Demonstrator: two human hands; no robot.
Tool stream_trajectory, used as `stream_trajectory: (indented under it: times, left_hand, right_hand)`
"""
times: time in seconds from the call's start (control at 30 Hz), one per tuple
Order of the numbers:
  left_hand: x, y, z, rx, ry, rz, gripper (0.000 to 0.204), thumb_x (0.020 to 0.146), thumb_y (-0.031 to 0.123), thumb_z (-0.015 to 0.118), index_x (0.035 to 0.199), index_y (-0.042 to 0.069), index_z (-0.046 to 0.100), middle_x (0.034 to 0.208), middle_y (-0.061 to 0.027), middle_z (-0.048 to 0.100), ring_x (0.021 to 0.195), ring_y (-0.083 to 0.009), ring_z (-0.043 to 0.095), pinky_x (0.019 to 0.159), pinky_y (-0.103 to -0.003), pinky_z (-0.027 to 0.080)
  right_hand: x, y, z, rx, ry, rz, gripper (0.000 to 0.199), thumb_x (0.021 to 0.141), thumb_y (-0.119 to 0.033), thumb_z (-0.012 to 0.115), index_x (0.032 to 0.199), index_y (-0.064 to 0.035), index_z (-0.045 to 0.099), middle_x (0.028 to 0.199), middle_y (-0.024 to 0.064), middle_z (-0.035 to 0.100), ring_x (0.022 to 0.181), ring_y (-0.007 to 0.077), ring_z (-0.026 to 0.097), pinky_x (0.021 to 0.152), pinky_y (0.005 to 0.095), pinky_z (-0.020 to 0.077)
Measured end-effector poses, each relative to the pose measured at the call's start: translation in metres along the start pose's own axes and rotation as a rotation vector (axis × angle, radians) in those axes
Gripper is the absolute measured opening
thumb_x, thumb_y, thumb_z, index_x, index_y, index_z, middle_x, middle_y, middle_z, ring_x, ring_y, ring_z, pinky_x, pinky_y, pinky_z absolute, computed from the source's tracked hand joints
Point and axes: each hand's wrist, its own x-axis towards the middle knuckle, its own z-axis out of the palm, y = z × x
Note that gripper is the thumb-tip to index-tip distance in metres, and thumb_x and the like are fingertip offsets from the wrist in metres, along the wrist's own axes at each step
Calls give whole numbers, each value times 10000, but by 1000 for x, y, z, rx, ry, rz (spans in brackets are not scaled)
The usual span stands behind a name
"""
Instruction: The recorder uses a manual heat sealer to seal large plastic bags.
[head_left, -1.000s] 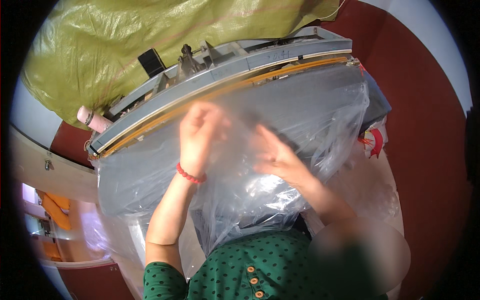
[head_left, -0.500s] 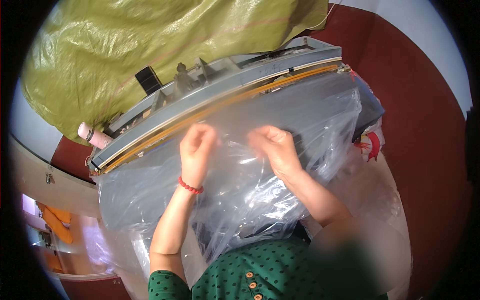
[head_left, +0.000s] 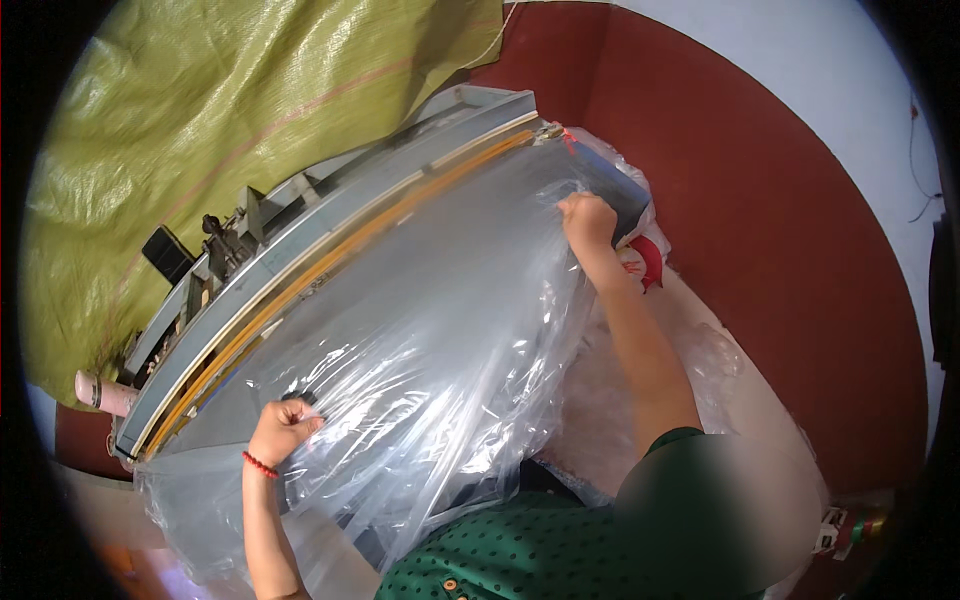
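At seven o'clock the left hand (head_left: 283, 428), fingers curled tight, pinches the clear plastic bag (head_left: 430, 330). At one o'clock the right hand (head_left: 588, 220) grips its far corner, fist closed. The bag lies spread across the long sealing machine (head_left: 300, 240), edge apparently aligned but sealing not yet done. Beyond, an olive woven tarp (head_left: 230, 100).

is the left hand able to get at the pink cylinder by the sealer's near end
Probably yes: the left hand grips the clear plastic sheet, but the pink cylinder lies uncovered to its left with nothing between.
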Motion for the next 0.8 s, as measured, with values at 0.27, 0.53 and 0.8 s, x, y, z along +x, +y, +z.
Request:
stream_trajectory:
  times: [0.27,0.53,0.8]
  left_hand:
    - [-2,-1,3,146,65,103,173,687,83,696,635,6,550,534,22,469,517,-35,395,465,-223,338]
    - [-140,-46,-70,395,45,-131,216,678,137,700,838,22,612,655,-72,580,612,-115,554,550,-258,425]
    - [-339,-79,-193,672,240,-608,279,643,140,684,883,27,598,888,-121,610,819,-288,561,764,-333,449]
  right_hand:
    - [23,30,22,110,174,255,194,653,-209,679,727,-51,594,827,92,545,820,273,542,636,389,465]
    - [41,21,56,-72,-198,309,265,802,-315,461,839,-119,636,894,113,609,858,285,580,749,408,460]
    - [48,71,66,-92,-93,367,396,875,-427,327,1078,-126,487,1004,170,575,920,390,534,728,502,407]
